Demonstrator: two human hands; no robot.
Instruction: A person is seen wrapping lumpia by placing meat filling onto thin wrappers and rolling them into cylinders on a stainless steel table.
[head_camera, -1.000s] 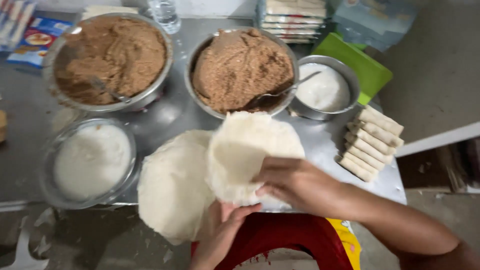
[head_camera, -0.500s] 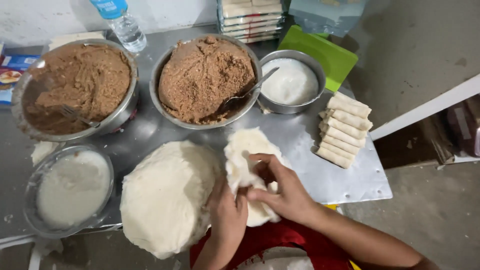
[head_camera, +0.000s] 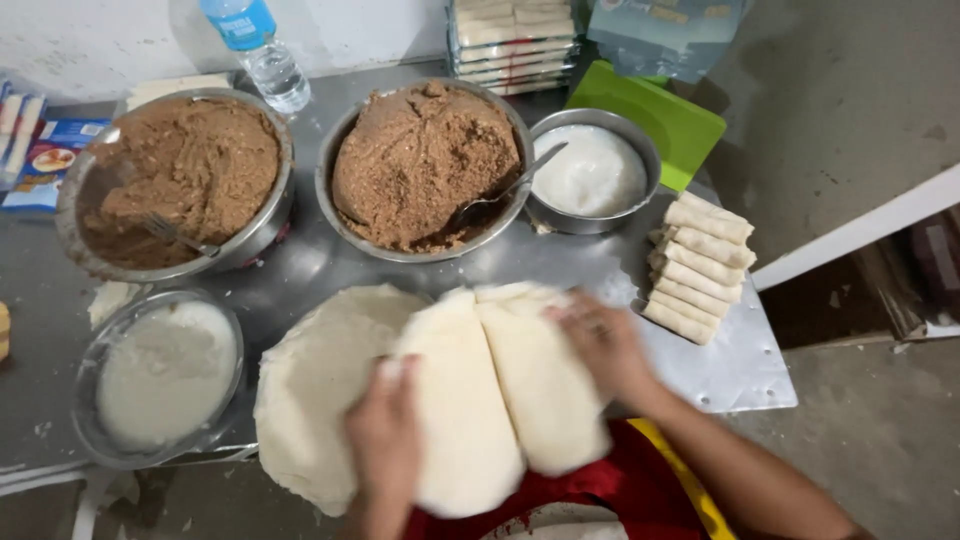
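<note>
Head view: my hands, left (head_camera: 385, 440) and right (head_camera: 603, 345), fingers pinching wrapper sheets (head_camera: 500, 390) apart at the counter's (head_camera: 730, 365) front edge; next, a gentle peel.

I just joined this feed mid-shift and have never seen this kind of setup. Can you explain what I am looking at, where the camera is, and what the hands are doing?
There is no machine here: a person works with two bare hands, and the single camera sits on their head, looking down at a metal table.

The left hand and right hand each hold a thin, pale round wrapper sheet, apparently pulling two sheets apart above a stack of wrappers.

Behind them stand two metal bowls of brown filling, one with a spoon, the other with a fork. A small bowl of white paste is at the right and a second one at the left. Finished rolls are lined up at the right edge. A water bottle and a green board sit at the back.
</note>
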